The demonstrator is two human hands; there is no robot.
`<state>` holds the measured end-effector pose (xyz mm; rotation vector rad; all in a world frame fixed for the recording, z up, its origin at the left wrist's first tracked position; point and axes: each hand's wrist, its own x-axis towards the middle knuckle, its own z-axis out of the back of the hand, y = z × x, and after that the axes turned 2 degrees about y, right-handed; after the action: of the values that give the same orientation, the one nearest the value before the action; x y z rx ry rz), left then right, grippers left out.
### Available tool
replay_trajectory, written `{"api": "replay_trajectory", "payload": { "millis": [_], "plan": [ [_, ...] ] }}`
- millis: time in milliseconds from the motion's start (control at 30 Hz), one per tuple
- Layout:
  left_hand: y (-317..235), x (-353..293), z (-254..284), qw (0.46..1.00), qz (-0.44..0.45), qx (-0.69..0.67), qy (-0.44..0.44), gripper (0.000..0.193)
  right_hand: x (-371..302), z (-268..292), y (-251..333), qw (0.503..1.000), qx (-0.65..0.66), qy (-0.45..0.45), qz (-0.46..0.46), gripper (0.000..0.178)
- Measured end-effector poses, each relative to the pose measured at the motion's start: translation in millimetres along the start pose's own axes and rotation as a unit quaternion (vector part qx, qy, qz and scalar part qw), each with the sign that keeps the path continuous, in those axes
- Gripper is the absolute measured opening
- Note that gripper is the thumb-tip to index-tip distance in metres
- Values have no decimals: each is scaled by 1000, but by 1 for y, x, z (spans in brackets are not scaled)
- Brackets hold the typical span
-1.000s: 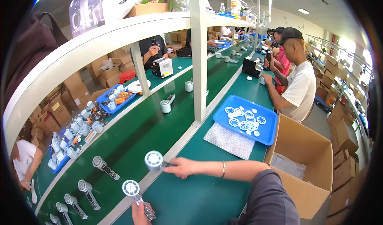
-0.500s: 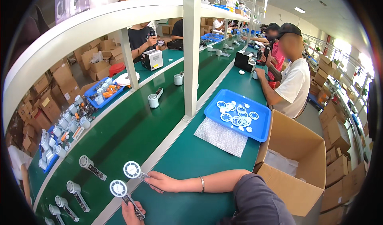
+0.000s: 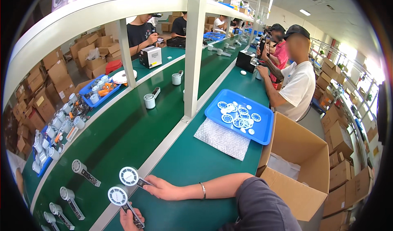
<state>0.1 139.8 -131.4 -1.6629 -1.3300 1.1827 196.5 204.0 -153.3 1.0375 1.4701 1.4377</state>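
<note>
Each of my hands grips the handle of an unfinished handheld fan with a round white slotted head. At the lower middle, my left hand (image 3: 130,220) is closed around the near fan (image 3: 118,196); circuit parts show along its open handle. Just beyond and to the right, my right hand (image 3: 164,189) is closed on the handle of the second fan (image 3: 129,176). The two heads sit side by side, close together, over the metal rail edging the conveyor. Several similar fans (image 3: 85,172) lie on the green belt to the left, circuit boards exposed.
A blue tray (image 3: 262,135) of white rings and discs lies beyond my right arm, partly over bubble wrap (image 3: 221,141). Right of it stands an open cardboard box (image 3: 301,178). A shelf post (image 3: 195,55) rises from the rail. Co-workers sit along both sides.
The whole view has shifted slightly, so the scene sits further left. Both hands keep hold of their fans. The co-worker at the far left side has raised a hand-held tool a little.
</note>
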Motion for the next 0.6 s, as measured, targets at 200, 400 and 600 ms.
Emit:
{"api": "replay_trajectory", "payload": {
  "millis": [200,400,600],
  "plan": [
    [-2,-1,1,1000,14,-12,-12,23,-3,2,6,1000,7,14,-14,34],
    [-3,0,0,1000,-3,-2,-9,18,-1,-1,4,1000,1,-1,2,31],
    [-6,0,-7,998,-2,-29,-48,14,-1,0,4,999,32,6,-18,30]
  ]
}}
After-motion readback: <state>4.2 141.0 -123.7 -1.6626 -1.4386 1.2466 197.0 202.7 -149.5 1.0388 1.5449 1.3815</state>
